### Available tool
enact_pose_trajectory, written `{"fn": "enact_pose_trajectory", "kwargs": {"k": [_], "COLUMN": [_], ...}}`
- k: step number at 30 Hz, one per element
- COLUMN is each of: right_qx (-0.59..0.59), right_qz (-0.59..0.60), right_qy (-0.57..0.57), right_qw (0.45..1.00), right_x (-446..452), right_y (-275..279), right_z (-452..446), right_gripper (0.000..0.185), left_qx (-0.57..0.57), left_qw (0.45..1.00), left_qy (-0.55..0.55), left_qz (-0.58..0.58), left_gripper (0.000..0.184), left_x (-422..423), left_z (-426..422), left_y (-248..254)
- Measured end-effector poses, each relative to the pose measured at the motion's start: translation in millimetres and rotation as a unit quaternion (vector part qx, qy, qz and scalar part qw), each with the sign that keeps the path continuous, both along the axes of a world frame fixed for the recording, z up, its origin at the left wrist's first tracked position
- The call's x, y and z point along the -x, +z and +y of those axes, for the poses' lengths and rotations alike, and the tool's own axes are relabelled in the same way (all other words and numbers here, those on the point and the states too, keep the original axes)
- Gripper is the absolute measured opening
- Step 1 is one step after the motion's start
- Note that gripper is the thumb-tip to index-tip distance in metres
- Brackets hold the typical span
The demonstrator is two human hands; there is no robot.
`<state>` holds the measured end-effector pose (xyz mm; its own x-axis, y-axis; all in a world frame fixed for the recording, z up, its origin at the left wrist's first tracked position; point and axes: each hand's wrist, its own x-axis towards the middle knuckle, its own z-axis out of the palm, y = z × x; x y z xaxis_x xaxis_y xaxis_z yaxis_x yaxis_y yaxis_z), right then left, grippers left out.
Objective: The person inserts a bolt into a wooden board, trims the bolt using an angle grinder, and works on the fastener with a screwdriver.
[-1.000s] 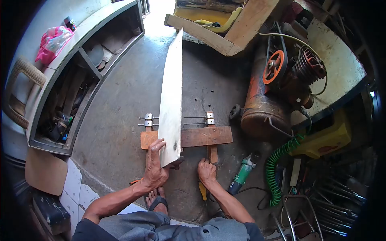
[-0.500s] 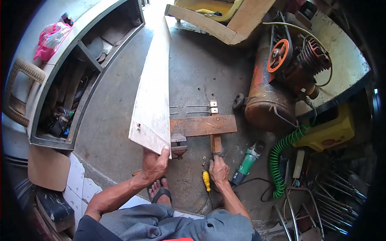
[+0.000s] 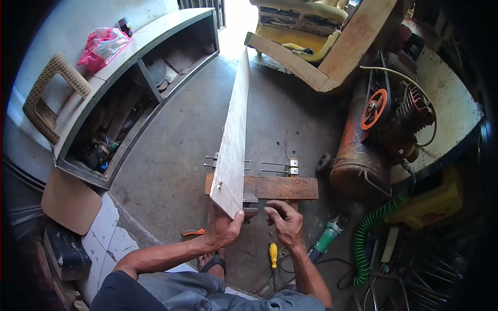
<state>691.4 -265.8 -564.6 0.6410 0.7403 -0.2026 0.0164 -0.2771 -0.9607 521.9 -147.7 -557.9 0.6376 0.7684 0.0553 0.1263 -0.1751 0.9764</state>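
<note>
My left hand (image 3: 226,231) grips the near end of a long whitish board (image 3: 232,150), thumb on its near right corner. The board stands tilted on its edge and runs away from me, with a small hole near its close end. Right of that corner, my right hand (image 3: 286,223) is raised with bent fingers apart and nothing visible in them. Under the board lies a wooden crosspiece (image 3: 282,187) with long metal rods and a metal block (image 3: 293,167). Dark metal jaws (image 3: 250,198) show beside the board.
A yellow-handled screwdriver (image 3: 273,255) and a green angle grinder (image 3: 328,236) lie on the floor near my right arm. An air compressor (image 3: 358,166) with a coiled green hose (image 3: 361,243) stands at right. A low cabinet (image 3: 148,83) lines the left; an armchair frame (image 3: 290,59) stands ahead.
My right hand has let go of the lower end of the wooden piece and risen toward the board's near corner. The board, still in my left hand, is tipped more steeply; the view has shifted.
</note>
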Motion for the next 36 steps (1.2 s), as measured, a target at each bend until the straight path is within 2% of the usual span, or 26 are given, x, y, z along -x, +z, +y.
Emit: {"fn": "enact_pose_trajectory", "kwargs": {"k": [2, 3, 5, 8, 9, 10, 12, 13, 16, 19, 21, 28, 36], "right_qx": [-0.122, -0.125, -0.243, -0.228, -0.223, -0.224, -0.224, -0.225, -0.217, -0.209, -0.216, -0.219, -0.188], "right_qz": [-0.089, -0.095, -0.182, -0.224, -0.23, -0.235, -0.108, -0.093, -0.115, -0.113, -0.127, -0.252, -0.229], "right_qy": [0.112, 0.113, 0.155, 0.186, 0.172, 0.178, 0.114, 0.107, 0.1, 0.104, 0.11, 0.123, 0.129], "right_qw": [0.982, 0.981, 0.94, 0.929, 0.932, 0.929, 0.962, 0.964, 0.964, 0.966, 0.962, 0.934, 0.946], "right_x": [-6, -5, 2, 9, 13, 18, 24, 25, 24, 19, 16, 8, 9], "right_y": [44, 62, 90, 113, 112, 110, 104, 101, 100, 98, 100, 104, 112], "right_z": [20, 31, 51, 61, 63, 64, 65, 65, 64, 64, 63, 66, 66], "right_gripper": [0.026, 0.026, 0.028, 0.033, 0.031, 0.031, 0.026, 0.022, 0.024, 0.023, 0.022, 0.019, 0.017], "left_qx": [0.017, 0.013, -0.091, -0.092, -0.15, -0.152, -0.211, -0.213, -0.226, -0.15, -0.217, -0.243, -0.238], "left_qw": [0.994, 0.995, 0.996, 0.994, 0.988, 0.988, 0.977, 0.976, 0.974, 0.987, 0.975, 0.97, 0.968], "left_qy": [-0.059, -0.059, -0.016, -0.038, -0.035, -0.029, -0.026, -0.023, -0.018, -0.042, -0.024, -0.022, -0.046], "left_qz": [0.085, 0.08, 0.011, 0.032, 0.003, -0.002, -0.02, -0.024, -0.008, -0.036, -0.027, -0.015, -0.06], "left_gripper": [0.053, 0.053, 0.066, 0.075, 0.066, 0.066, 0.066, 0.066, 0.068, 0.07, 0.071, 0.074, 0.076], "left_x": [1, 0, -4, -7, -10, -11, -13, -14, -13, -14, -15, -19, -21], "left_z": [4, 2, -1, 0, 1, 2, 2, 2, -1, 0, 0, 2, 3], "left_y": [1, -8, -34, -1, 6, 11, 16, 16, 12, 8, 7, 6, 2]}}
